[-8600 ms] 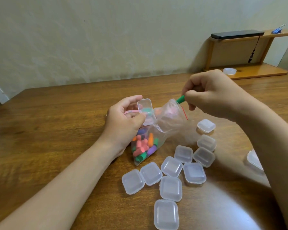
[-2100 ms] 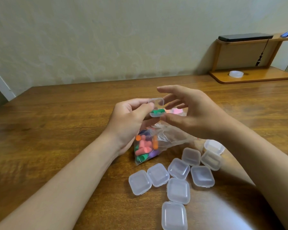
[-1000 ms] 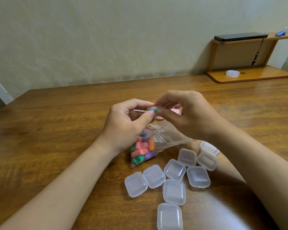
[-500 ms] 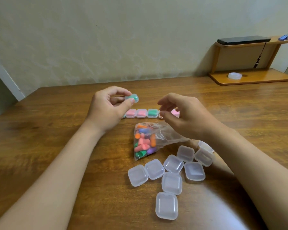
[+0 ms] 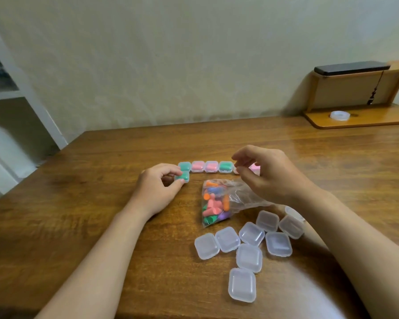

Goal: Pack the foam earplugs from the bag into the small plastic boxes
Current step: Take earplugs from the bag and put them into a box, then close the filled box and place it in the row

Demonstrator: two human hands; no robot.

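Our left hand [image 5: 158,187] pinches a closed small box [image 5: 182,176] holding green foam between thumb and forefinger, low at the table [image 5: 101,203] and just in front of the left end of the row of filled boxes [image 5: 211,166]. That row runs green, pink, pink, green, and its right end is partly hidden behind our right hand [image 5: 270,176]. The right hand hangs over the mouth of the bag [image 5: 240,196], fingers loosely curled and grasping nothing. The bag lies on its side with the coloured earplugs [image 5: 213,207] bunched at its bottom. The empty boxes [image 5: 251,233], lids closed, sit clustered just in front of the bag.
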